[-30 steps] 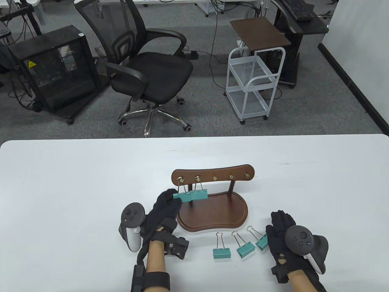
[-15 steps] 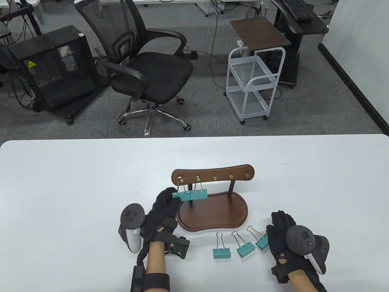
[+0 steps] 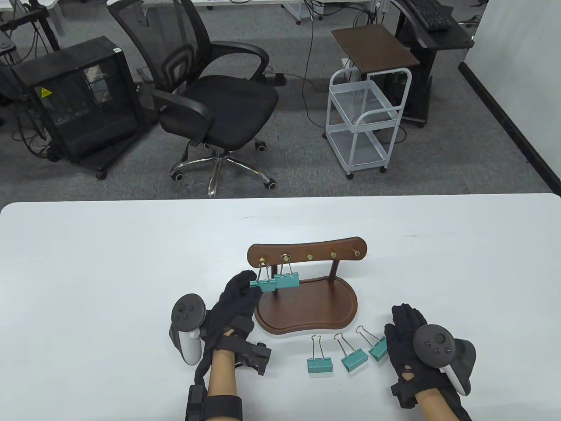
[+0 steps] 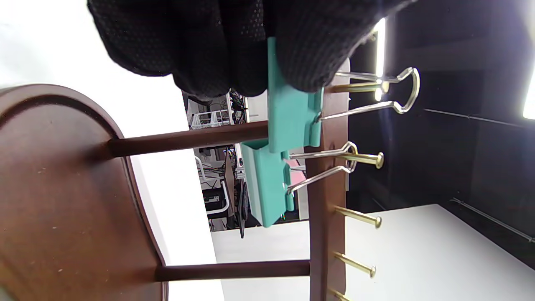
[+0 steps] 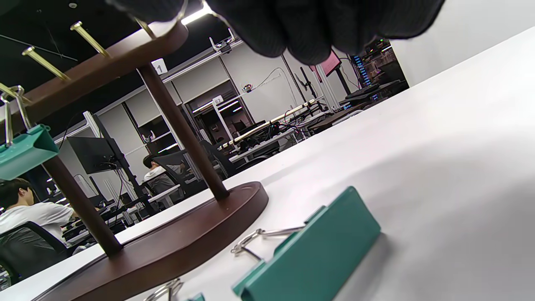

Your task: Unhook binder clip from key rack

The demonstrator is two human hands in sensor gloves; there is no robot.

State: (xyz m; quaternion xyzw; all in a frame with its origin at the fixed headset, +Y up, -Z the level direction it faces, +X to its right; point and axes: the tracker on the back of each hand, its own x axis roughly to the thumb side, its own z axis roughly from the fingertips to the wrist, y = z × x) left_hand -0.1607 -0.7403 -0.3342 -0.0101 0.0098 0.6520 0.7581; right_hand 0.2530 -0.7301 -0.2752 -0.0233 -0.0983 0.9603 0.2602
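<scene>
The wooden key rack (image 3: 307, 251) stands mid-table on its brown base (image 3: 315, 309). My left hand (image 3: 250, 281) pinches the body of a teal binder clip (image 3: 263, 284) at the rack's leftmost peg (image 3: 261, 259). In the left wrist view my fingers (image 4: 250, 54) grip this clip (image 4: 292, 121), and its wire loop (image 4: 407, 90) sits out at the tip of the brass peg (image 4: 359, 87). I cannot tell whether the loop is clear of it. A second teal clip (image 3: 287, 280) hangs on the neighbouring peg. My right hand (image 3: 405, 326) rests on the table and holds nothing.
Three loose teal clips lie in front of the base: one (image 3: 319, 365), one (image 3: 354, 358), and one (image 3: 378, 349) beside my right hand, also in the right wrist view (image 5: 317, 251). Three pegs at the right (image 3: 333, 254) are bare.
My left hand has drawn the gripped clip slightly toward me and down, so its loop slid from the board out to the peg's tip. The right hand has not moved.
</scene>
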